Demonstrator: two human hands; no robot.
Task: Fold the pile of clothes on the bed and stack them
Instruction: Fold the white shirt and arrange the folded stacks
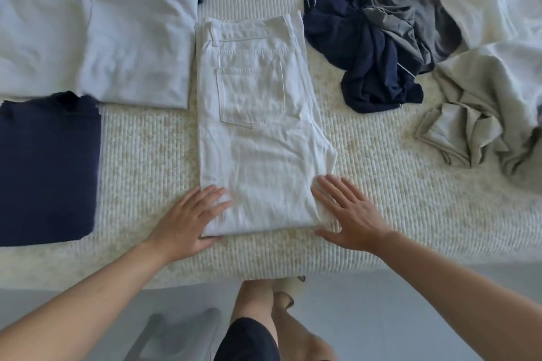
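two hands lie flat on the white trousers (258, 126), folded lengthwise in the middle of the bed (146, 141). left hand (190, 220) presses the near left corner, right hand (349, 217) the near right edge, fingers of both straight and spread, gripping nothing. left of the trousers sit a folded white shirt (135, 47) and a folded navy garment (47, 167); right of them, a crumpled navy piece (363, 61), a grey one (410, 9) and a beige one (484, 114).

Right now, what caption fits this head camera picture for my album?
Both hands, left and right, flatten white trousers on the bed.
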